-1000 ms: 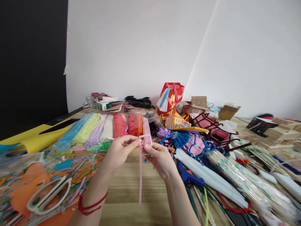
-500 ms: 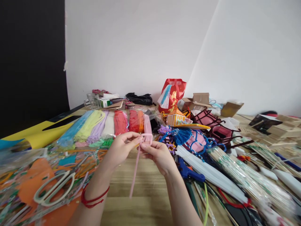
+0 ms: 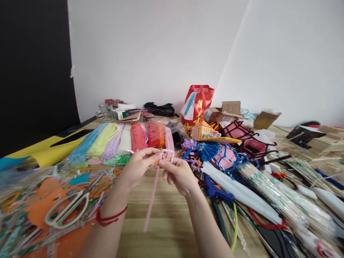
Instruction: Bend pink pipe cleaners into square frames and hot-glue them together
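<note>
Between my two hands is a pink pipe cleaner [image 3: 152, 200], bent at its top into a small squarish loop; its long straight tail hangs down over the table. My left hand [image 3: 141, 165] pinches the loop's left side between thumb and fingers. From the right, my right hand [image 3: 178, 173] pinches the loop's lower edge, close to where the tail leaves it. The fingertips of both hands nearly meet and hide part of the bend. Just behind the loop lies a bundle of pink pipe cleaners [image 3: 169, 138].
Bagged pipe cleaners [image 3: 138, 136] in several colours lie behind my hands. White-handled scissors [image 3: 67, 211] rest on orange scraps at left. At right are a blue glue gun [image 3: 217, 190], white strips [image 3: 242, 191] and bagged sticks [image 3: 276, 197]. A red bag [image 3: 200, 104] stands at the back.
My right thumb and fingers have shifted slightly left along the loop toward the tail's base. The tail's lower end has swung a little left. The camera view has shifted slightly.
</note>
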`<state>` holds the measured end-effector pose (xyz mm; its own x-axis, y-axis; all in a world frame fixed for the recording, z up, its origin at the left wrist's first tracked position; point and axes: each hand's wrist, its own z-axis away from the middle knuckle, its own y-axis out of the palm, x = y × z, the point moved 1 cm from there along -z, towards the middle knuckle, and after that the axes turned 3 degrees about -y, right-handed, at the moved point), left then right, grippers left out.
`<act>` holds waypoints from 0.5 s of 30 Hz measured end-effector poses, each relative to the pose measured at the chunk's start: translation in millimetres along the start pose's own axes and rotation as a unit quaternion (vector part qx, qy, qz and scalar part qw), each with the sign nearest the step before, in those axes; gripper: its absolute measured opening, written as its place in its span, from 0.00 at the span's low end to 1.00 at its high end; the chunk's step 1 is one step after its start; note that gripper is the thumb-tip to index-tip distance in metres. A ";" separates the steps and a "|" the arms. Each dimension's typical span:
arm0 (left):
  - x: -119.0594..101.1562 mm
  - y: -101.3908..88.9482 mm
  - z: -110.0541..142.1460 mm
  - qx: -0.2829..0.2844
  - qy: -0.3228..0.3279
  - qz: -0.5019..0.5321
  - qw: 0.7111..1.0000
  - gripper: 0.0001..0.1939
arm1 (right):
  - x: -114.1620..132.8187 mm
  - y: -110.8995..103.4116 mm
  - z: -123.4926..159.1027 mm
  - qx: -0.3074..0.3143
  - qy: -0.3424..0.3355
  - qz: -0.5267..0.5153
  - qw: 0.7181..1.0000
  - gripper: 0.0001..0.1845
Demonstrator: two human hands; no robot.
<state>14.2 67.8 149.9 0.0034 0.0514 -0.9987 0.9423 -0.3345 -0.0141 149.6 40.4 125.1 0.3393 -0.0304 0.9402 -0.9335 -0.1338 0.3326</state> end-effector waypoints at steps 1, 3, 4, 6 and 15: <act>0.3 -0.8 -0.2 0.002 0.000 -0.006 1.000 0.12 | 0.1 0.2 0.2 -0.006 -0.002 0.004 1.000 0.14; 0.2 -2.1 -0.4 0.005 0.001 -0.021 1.000 0.12 | 0.3 0.5 0.6 -0.014 -0.009 0.022 1.000 0.14; -0.2 -2.5 -0.4 0.004 0.003 -0.027 1.000 0.13 | 0.2 0.4 0.8 -0.017 -0.013 0.033 0.999 0.14; -1.2 -2.7 -0.3 -0.004 0.011 -0.035 0.999 0.14 | -0.4 0.0 1.0 -0.021 -0.018 0.059 0.998 0.13; -2.5 -6.9 0.0 -0.054 0.016 -0.034 0.998 0.15 | 5.6 -2.0 0.4 -0.010 -0.076 0.107 0.991 0.13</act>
<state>7.7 70.0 152.5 -0.0533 0.1009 -0.9935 0.9711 -0.2266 -0.0751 153.4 40.1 129.7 0.1449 -0.2055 0.9679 -0.9877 -0.0878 0.1293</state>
